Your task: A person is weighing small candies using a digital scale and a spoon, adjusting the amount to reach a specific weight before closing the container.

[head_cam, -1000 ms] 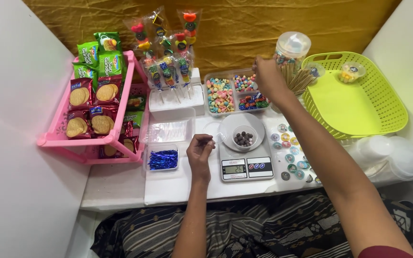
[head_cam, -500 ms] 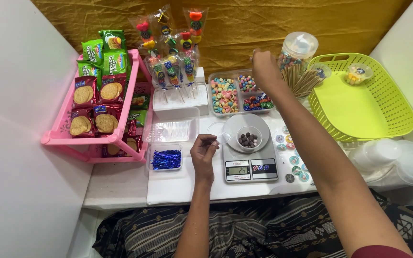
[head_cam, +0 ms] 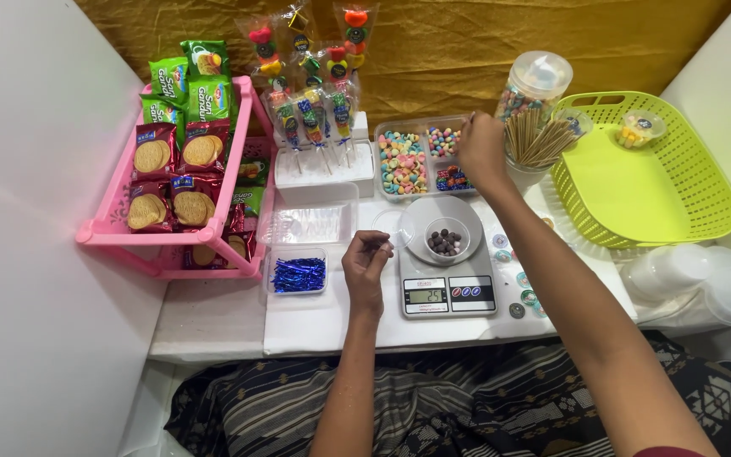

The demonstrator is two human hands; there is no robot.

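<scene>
Two hands, right hand [head_cam: 480, 148] fingertips hidden, skewers [head_cam: 539, 140]

shiny see-through plastic on the candy tray [head_cam: 420, 156] and the jar [head_cam: 535, 85]. thin pale wood for the sticks [head_cam: 539, 140]. hard green plastic with holes in the basket [head_cam: 687, 178]. smooth pink plastic rack [head_cam: 239, 152]. glossy foil on biscuit packs [head_cam: 175, 178]. crinkly blue foil ties [head_cam: 299, 275]. matt white counter [head_cam: 213, 317].
</scene>
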